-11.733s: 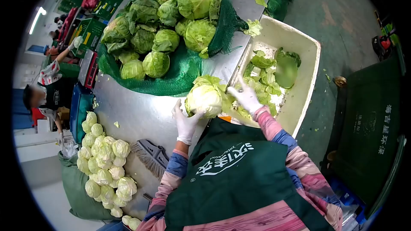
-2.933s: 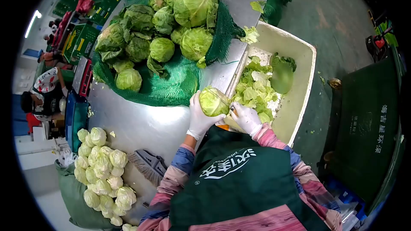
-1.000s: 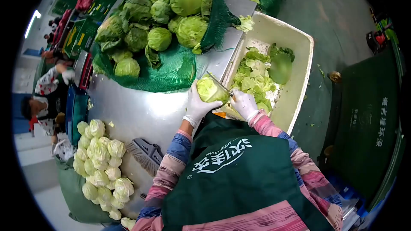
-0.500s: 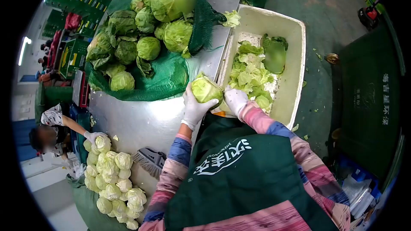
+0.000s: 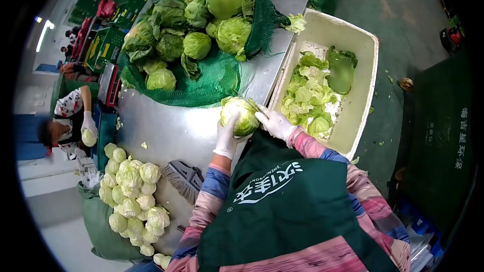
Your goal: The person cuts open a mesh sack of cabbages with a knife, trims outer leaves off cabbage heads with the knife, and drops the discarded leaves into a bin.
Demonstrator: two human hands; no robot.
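A pale green cabbage (image 5: 242,119) rests in my left hand (image 5: 227,136), whose gloved fingers wrap its near left side. On the other side, my right hand (image 5: 275,122), also in a white glove, is closed round a knife (image 5: 245,99); its thin blade lies along the top of the cabbage, and the handle is mostly hidden in the fingers. Just beyond, a green mesh sack (image 5: 206,88) lies spread with several untrimmed cabbages (image 5: 197,45) on it. To the right of my hand, a white foam box (image 5: 370,70) holds loose cabbage leaves (image 5: 307,88).
The metal table (image 5: 151,131) bears a pile of pale cabbages (image 5: 131,179) at the near left and a grey brush (image 5: 185,177) beside my left sleeve. At the far left, a co-worker's gloved hand (image 5: 88,122) holds a pale cabbage. A dark green bin (image 5: 438,136) stands right.
The view has shifted. My right hand has come up, and the knife blade now shows at the top of the cabbage, which has turned. The co-worker's hand has left the pile with a cabbage.
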